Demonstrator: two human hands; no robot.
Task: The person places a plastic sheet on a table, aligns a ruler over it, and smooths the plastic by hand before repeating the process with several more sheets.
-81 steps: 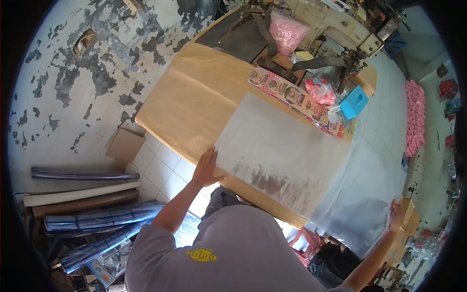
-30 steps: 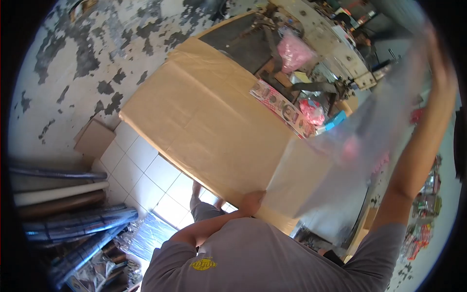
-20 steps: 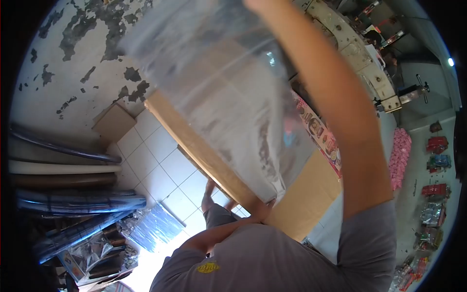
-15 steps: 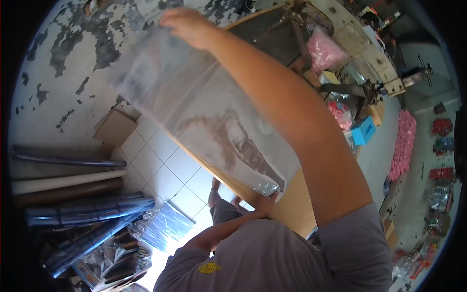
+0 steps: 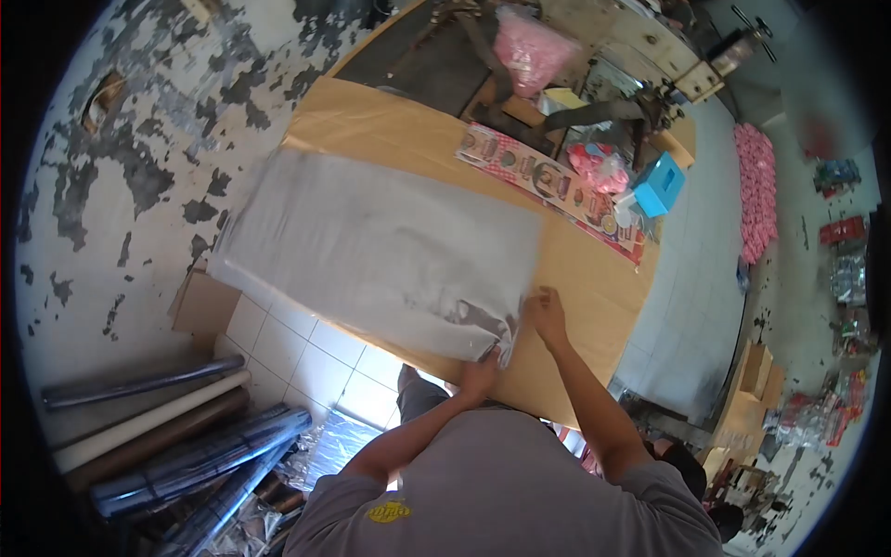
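Note:
A translucent plastic sheet [image 5: 371, 232] lies over the brown-covered tabletop [image 5: 585, 306], its near right corner creased and bunched. My left hand [image 5: 480, 379] is closed on that bunched corner at the table's near edge. Beside the sheet's right edge is my right hand [image 5: 548, 313], its fingers bent and apart, slightly blurred, with nothing visible in them. Beyond the sheet lies a printed cardboard strip [image 5: 557, 186] with a red and white pattern.
At the back of the table are a bag of pink material [image 5: 531, 51], a smaller pink bag [image 5: 599, 167], a blue box [image 5: 660, 184] and a metal clamp-like fixture [image 5: 650, 107]. Several long rolls [image 5: 195, 464] lie at lower left. A cardboard piece [image 5: 202, 302] leans by the wall.
The lifted far end of the plastic sheet has come down flat onto the table. My right hand has let go of it and come back near its right edge. My left hand stays at the near corner.

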